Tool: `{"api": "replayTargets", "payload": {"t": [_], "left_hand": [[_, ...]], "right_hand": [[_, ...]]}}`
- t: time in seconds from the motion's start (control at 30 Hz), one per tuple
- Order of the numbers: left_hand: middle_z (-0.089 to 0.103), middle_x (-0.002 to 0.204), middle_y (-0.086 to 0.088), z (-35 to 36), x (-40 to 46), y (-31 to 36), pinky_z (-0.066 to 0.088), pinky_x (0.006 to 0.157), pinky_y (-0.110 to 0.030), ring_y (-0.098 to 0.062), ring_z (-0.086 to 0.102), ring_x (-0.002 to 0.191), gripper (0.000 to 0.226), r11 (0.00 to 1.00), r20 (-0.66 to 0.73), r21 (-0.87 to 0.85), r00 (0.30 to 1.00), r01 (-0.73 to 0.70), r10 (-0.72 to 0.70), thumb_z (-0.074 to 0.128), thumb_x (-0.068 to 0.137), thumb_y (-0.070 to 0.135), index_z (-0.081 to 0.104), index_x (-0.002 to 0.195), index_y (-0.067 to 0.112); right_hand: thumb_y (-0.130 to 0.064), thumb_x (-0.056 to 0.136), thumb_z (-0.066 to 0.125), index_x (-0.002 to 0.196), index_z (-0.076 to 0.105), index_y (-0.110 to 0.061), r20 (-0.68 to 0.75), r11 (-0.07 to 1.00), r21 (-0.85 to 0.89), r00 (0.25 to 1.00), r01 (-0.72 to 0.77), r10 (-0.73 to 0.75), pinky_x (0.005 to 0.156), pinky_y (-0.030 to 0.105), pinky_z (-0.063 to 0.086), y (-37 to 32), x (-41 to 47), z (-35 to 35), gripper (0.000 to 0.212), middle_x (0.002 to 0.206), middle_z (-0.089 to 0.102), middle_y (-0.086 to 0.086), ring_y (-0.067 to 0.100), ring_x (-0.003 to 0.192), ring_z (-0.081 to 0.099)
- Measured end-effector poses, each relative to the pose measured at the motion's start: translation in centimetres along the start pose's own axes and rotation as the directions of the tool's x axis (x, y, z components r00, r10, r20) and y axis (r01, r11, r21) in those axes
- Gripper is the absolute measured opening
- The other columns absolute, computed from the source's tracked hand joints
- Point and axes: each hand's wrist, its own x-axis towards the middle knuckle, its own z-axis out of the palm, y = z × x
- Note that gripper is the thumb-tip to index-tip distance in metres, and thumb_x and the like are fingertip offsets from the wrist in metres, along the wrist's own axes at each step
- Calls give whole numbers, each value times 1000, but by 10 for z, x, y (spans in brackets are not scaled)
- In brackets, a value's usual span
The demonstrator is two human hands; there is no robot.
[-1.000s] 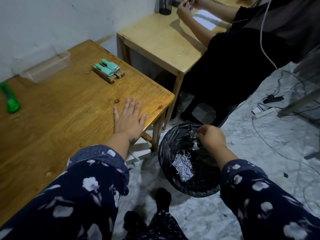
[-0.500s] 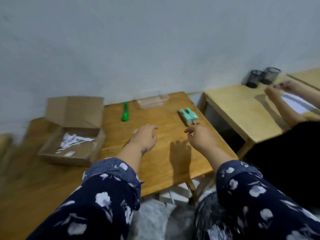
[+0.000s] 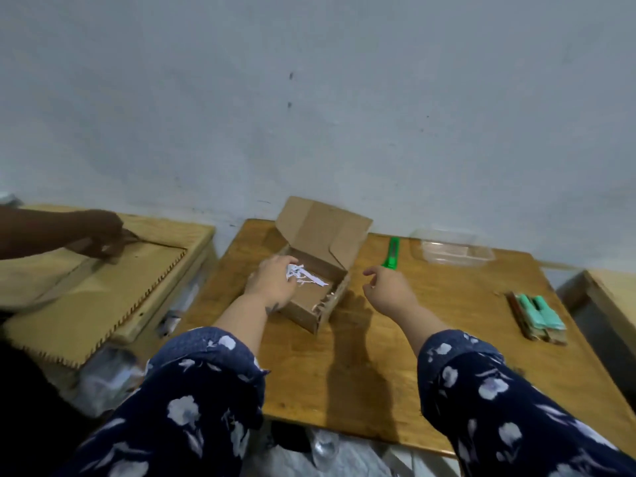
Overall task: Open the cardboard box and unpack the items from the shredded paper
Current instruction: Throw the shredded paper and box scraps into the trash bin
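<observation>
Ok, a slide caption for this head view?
Left hand grabs shredded paper in the open box; right hand hovers.

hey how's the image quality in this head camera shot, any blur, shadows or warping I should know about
Head view: mildly soft throughout, with motion smear strongest on another person's hand at far left; the wide lens bows the wooden table edges outward; dim, flat light, no glare; the right hand throws a dark shadow on the tabletop beside the cardboard box; the shredded paper under the left hand reads bright, detail lost.
</observation>
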Motion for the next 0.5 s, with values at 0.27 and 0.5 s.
{"api": "replayTargets", "payload": {"t": [0.27,0.5], "left_hand": [[31,154,-5,6,70,-60,36,109,-46,-29,33,138,61,981,100,-137,987,136,-123,53,95,27,25,149,19],[40,149,-3,17,131,-65,43,103,-39,-25,47,129,68,865,201,-476,977,163,-73,48,98,20,8,153,25]], "right_hand": [[-13,89,60,149,15,-33,56,871,361,940,-333,336,62,35,56,-39,44,44,78,114,62,13,22,82,62],[11,88,44,147,21,-41,-33,773,508,888,-380,459,58,30,54,-47,80,64,81,120,56,7,16,83,61]]}}
